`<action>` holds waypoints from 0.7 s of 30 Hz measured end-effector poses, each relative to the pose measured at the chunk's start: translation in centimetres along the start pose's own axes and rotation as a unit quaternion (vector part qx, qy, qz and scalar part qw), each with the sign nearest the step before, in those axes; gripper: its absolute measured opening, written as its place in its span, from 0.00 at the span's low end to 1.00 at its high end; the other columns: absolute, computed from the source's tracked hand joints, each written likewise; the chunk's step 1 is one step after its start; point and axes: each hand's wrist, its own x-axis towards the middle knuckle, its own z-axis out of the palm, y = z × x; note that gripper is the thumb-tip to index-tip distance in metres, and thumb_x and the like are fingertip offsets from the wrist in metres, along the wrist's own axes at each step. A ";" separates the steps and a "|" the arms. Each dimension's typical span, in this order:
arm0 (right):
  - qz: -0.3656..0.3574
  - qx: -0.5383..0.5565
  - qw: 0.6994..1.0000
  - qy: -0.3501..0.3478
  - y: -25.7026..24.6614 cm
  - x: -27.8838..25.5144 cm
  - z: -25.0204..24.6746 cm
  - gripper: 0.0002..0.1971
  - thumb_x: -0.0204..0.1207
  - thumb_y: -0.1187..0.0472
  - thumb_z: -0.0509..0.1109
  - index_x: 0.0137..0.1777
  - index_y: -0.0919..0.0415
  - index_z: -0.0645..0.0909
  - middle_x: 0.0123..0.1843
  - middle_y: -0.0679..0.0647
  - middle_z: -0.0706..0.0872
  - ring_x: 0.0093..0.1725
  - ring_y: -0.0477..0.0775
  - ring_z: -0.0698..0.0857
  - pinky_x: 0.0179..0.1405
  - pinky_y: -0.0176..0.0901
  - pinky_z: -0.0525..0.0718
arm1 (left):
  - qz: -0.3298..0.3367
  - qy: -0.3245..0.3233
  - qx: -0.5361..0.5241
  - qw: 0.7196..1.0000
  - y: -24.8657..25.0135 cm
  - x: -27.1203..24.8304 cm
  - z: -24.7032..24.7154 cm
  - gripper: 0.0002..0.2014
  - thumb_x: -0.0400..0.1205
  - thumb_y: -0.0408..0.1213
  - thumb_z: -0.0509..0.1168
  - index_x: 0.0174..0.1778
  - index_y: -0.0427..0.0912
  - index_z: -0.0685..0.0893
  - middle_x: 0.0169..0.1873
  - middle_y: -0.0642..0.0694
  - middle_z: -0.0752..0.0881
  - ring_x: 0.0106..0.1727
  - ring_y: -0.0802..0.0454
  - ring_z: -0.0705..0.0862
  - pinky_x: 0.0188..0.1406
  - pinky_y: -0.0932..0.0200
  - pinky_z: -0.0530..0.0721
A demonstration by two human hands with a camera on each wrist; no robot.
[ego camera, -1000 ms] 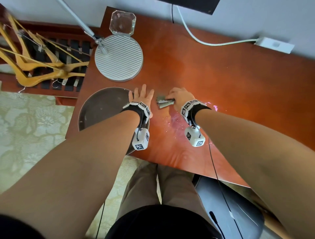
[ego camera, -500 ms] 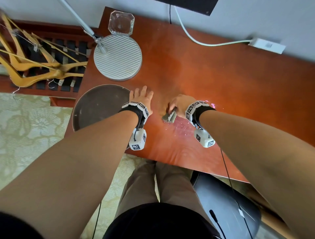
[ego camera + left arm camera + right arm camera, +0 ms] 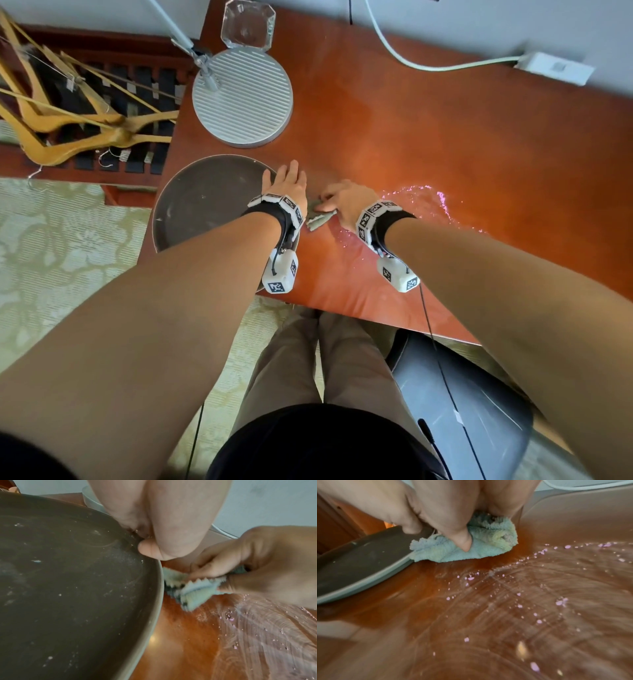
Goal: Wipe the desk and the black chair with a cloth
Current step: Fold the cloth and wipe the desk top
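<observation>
Our right hand [image 3: 342, 202] grasps the cloth [image 3: 471, 547] against the tray [image 3: 205, 202] our flat, relaxed left hand [image 3: 286, 185] steadies; crumbs [image 3: 539, 621] risk smearing across the surface [image 3: 445, 154].

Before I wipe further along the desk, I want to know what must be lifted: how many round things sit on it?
2: the dark round tray at the near left edge, under the left hand, and the ribbed silver lamp base behind it. None looks hidden.

I see a glossy reddish wood desk [image 3: 428, 144], smeared and flecked with pale pink specks — the cloth [image 3: 488, 539] is fluffy pale-blue terry. The round tray [image 3: 68, 588] looks matt, dusty brown; the lamp base [image 3: 243, 99] ribbed grey metal.
</observation>
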 end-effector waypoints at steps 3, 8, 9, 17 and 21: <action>-0.046 -0.010 0.999 -0.004 -0.2 -1.2 0.6 0.26 0.77 0.70 0.68 0.67 0.39 0.82 0.61 0.40 0.81 0.62 0.51 0.78 0.49 0.48 0.85 | -0.003 0.000 0.002 1.000 0.0 -0.1 0.0 0.44 0.79 0.31 0.64 0.87 0.40 0.46 0.87 0.41 0.41 0.87 0.40 0.44 0.84 0.36 0.45; -0.074 -0.015 0.995 -0.059 0.8 -2.4 0.7 0.24 0.75 0.73 0.66 0.60 0.43 0.86 0.56 0.39 0.86 0.58 0.49 0.82 0.45 0.37 0.77 | 0.008 -0.013 -0.012 1.000 0.2 -0.5 -0.5 0.45 0.76 0.29 0.65 0.87 0.44 0.48 0.86 0.39 0.40 0.87 0.40 0.43 0.85 0.38 0.43; -0.076 -0.012 0.995 -0.061 1.0 -2.5 0.7 0.23 0.75 0.73 0.67 0.58 0.44 0.88 0.55 0.39 0.87 0.58 0.50 0.83 0.46 0.37 0.78 | 0.013 -0.012 -0.016 1.000 0.3 -0.7 -0.5 0.45 0.76 0.28 0.64 0.87 0.45 0.49 0.86 0.39 0.41 0.87 0.40 0.43 0.85 0.39 0.43; 0.043 0.088 0.993 0.063 1.4 -3.5 0.5 0.22 0.77 0.73 0.65 0.56 0.44 0.89 0.59 0.40 0.84 0.62 0.50 0.78 0.58 0.50 0.82 | 0.049 0.003 0.003 0.999 0.6 -1.6 0.4 0.44 0.76 0.27 0.64 0.87 0.50 0.51 0.87 0.41 0.41 0.87 0.39 0.43 0.85 0.40 0.43; 0.021 0.054 0.998 0.026 -1.0 -2.3 1.2 0.21 0.79 0.69 0.66 0.60 0.41 0.86 0.62 0.37 0.81 0.62 0.51 0.74 0.62 0.51 0.78 | 0.048 -0.007 0.028 0.998 0.5 -1.5 0.4 0.46 0.76 0.30 0.66 0.87 0.52 0.49 0.87 0.42 0.39 0.87 0.39 0.43 0.85 0.38 0.43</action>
